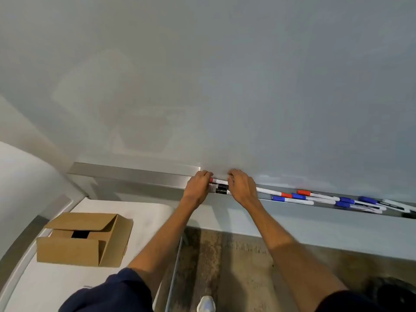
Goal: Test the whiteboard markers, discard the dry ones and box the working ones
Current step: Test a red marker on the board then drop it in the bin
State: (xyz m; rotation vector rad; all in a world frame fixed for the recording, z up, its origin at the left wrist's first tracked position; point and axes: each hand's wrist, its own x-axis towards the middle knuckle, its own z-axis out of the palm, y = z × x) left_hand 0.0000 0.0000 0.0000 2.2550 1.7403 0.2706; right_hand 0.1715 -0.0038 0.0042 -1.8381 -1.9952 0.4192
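Both my hands are at the metal marker tray point(139, 179) under the whiteboard point(225, 75). My left hand point(198, 188) and my right hand point(242, 188) curl around the two ends of a red-capped marker point(219, 181), which spans the gap between them. Black markers point(220, 189) lie just below it in the tray. To the right, several more markers with red and blue caps point(315, 198) lie along the tray. A brown cardboard box point(83, 239) sits open at the lower left.
The box rests on a white table point(56, 284) by the left wall. Grey patterned floor point(225, 266) lies below, with my white shoe point(206, 304) on it. A dark object point(391, 289) sits at the lower right.
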